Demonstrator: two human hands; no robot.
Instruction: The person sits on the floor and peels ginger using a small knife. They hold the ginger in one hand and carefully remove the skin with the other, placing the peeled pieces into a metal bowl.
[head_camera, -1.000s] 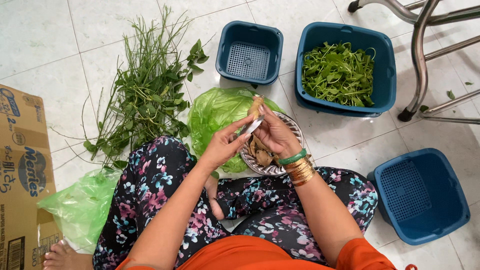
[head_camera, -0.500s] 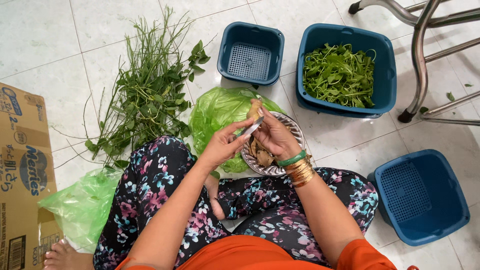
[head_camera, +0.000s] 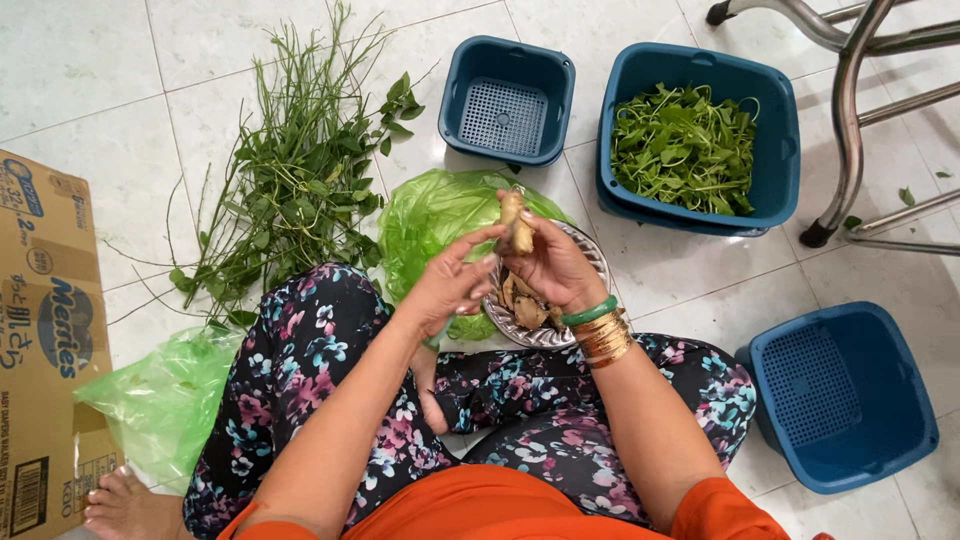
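Ginger root (head_camera: 516, 222) stands upright at frame centre — clasped in the right hand (head_camera: 555, 265), left hand (head_camera: 452, 283) loosely curled just beside — above a metal plate (head_camera: 590, 262).

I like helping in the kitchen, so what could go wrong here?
The left hand works right against the ginger root that the right hand holds up, so fingers might get nicked or the root could slip. Peelings may miss the metal plate and land on the tiled floor.
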